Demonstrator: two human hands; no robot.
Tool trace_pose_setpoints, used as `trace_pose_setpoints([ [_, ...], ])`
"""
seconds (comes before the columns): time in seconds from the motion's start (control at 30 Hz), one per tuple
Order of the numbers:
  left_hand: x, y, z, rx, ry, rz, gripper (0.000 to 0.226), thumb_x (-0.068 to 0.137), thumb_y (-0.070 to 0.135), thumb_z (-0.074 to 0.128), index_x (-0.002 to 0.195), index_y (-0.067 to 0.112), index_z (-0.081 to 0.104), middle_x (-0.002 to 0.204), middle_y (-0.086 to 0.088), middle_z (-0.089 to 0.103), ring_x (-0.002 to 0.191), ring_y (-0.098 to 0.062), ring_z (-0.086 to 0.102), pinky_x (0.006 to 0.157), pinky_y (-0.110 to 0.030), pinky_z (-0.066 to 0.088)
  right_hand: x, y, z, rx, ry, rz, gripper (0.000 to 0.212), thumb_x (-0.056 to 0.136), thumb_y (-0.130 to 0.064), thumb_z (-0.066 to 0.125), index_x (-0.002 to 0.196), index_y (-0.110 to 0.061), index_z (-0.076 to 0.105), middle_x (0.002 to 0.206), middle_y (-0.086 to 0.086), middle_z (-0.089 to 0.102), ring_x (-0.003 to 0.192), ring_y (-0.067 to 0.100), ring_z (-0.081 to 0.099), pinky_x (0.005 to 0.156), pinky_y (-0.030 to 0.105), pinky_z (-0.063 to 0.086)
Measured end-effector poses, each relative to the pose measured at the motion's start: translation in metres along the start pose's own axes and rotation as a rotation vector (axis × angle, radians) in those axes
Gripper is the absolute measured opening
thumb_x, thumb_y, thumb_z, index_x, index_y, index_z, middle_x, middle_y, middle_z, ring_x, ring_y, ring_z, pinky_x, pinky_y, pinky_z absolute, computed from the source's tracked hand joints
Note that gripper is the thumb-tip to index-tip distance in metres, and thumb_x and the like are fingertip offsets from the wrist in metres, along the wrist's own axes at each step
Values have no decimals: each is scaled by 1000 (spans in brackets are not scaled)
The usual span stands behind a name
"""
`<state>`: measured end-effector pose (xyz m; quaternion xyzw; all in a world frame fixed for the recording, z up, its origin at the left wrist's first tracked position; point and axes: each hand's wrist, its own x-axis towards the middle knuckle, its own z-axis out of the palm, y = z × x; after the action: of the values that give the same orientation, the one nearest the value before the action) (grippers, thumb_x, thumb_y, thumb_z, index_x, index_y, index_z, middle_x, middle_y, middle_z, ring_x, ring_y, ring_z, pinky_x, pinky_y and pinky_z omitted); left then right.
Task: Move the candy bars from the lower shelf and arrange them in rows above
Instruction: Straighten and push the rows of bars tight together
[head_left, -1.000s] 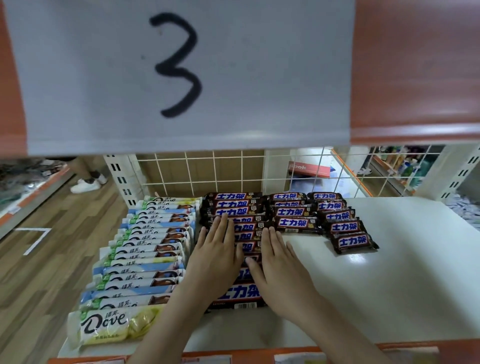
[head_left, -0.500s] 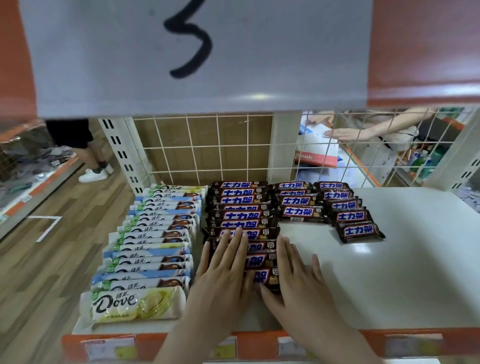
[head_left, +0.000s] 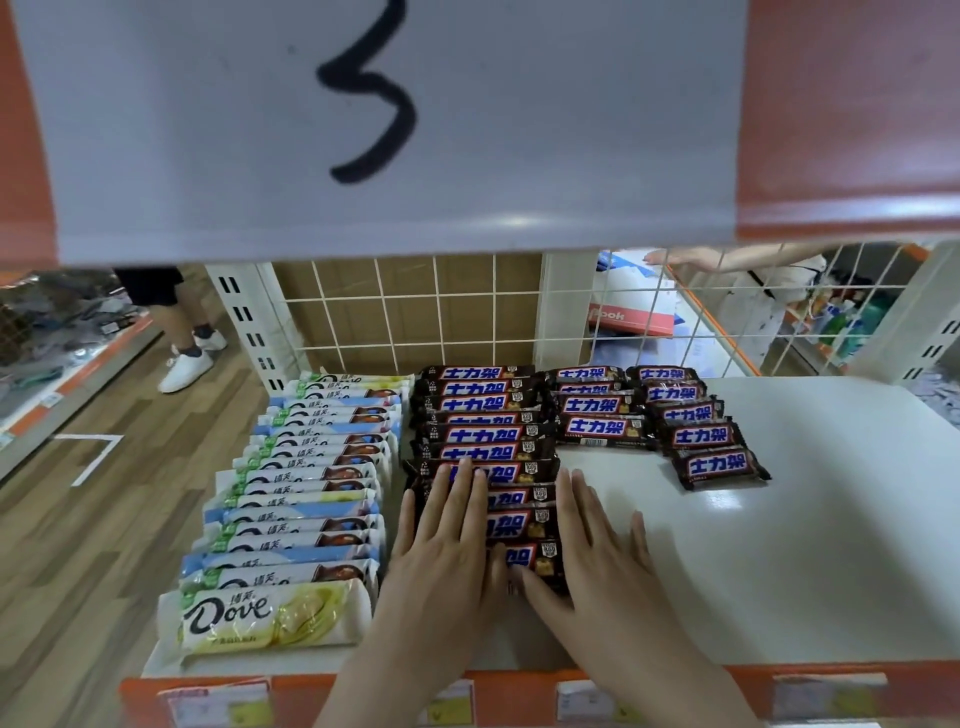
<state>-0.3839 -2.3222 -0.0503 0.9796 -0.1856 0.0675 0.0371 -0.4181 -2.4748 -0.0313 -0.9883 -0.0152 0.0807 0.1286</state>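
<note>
Where the white shelf (head_left: 810, 519) meets its left edge, one row of overlapping Dove bars (head_left: 291, 499) runs from the back grid to the front lip, roughly eighteen, though the rear ones blur together. Beside it stand three rows of dark brown candy bars (head_left: 488, 436) with white characters on blue panels: a long row of about eleven, then four (head_left: 597, 410), then five (head_left: 696, 421) nearest the bare right side. Both hands lie flat with straight fingers, gripping nothing: the left hand (head_left: 441, 556) covers the left ends of the long row's front bars, the right hand (head_left: 592, 566) presses along that row's right ends and the shelf, so those bars are partly hidden. A paper sign marked 3 (head_left: 374, 104) blocks everything above, its top cut off.
</note>
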Motion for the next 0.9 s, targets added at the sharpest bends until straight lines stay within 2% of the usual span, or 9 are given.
trace_pose_setpoints([
  [0.07, 1, 2, -1, 3, -21, -19, 70, 97, 40, 1, 131, 5, 52, 136, -9, 52, 124, -27, 48, 96, -51, 44, 2, -1, 1, 11, -2, -8, 111, 32, -80, -42, 116, -8, -53, 139, -5, -40, 130, 6, -29, 109, 41, -16],
  [0.27, 1, 2, -4, 2, -59, -42, 71, 97, 40, 1, 128, 7, 56, 132, -8, 55, 121, -25, 52, 89, -52, 45, 6, -1, -1, 34, -25, -10, 107, 52, -87, -17, 126, -14, -45, 153, -6, -27, 129, 3, -29, 110, 40, -18],
  [0.33, 3, 2, -6, -3, -36, -47, 70, 98, 41, 2, 128, 8, 56, 132, -9, 55, 122, -25, 52, 90, -53, 43, 8, 0, -8, 101, -40, 6, 92, 76, -79, 0, 134, -20, -39, 155, -6, -25, 134, 3, -26, 112, 37, -17],
  [0.4, 8, 3, -8, 0, -47, -44, 68, 98, 42, 3, 130, 9, 53, 134, -9, 53, 124, -26, 49, 91, -53, 42, 14, 0, -13, 178, -5, 13, 76, 94, -58, 12, 142, -21, -32, 156, -6, -21, 140, 3, -20, 114, 34, -16],
  [0.6, 23, 5, 0, -25, -94, -48, 66, 98, 42, 5, 128, 12, 56, 133, -9, 54, 123, -27, 50, 94, -50, 40, 33, -7, -9, 217, 24, -8, 69, 99, -48, 19, 149, -15, -17, 159, -2, -9, 145, 9, -8, 114, 34, -13],
  [0.67, 21, 8, -7, -26, -90, -49, 66, 96, 43, 4, 135, 11, 48, 140, -11, 45, 130, -29, 42, 101, -52, 30, 34, -8, -7, 190, 28, -1, 70, 99, -49, 19, 149, -15, -15, 159, -2, -7, 145, 10, -5, 114, 36, -12],
  [0.77, 20, 7, -13, -26, -107, 6, 82, 75, 50, -16, 149, 16, -2, 156, -7, -7, 142, -26, -11, 108, -44, -12, 34, -9, -9, 146, 28, 30, 71, 98, -53, 17, 150, -16, -13, 159, -1, -5, 146, 12, -2, 116, 40, -7],
  [0.8, 19, 6, -16, -48, -105, 4, 82, 74, 50, -17, 148, 16, -5, 155, -7, -9, 141, -25, -15, 108, -42, -14, 34, -9, -12, 124, 45, 40, 71, 97, -54, 16, 150, -16, -12, 159, 0, -6, 146, 13, -2, 116, 41, -5],
  [0.9, 15, 3, -29, -20, -82, 6, 66, 89, 43, 14, 141, 10, 37, 147, -14, 35, 138, -31, 25, 108, -52, 18, 28, -17, -17, 41, 176, 20, 69, 96, -53, 14, 150, -17, -12, 159, 0, -9, 146, 12, -7, 117, 39, -4],
])
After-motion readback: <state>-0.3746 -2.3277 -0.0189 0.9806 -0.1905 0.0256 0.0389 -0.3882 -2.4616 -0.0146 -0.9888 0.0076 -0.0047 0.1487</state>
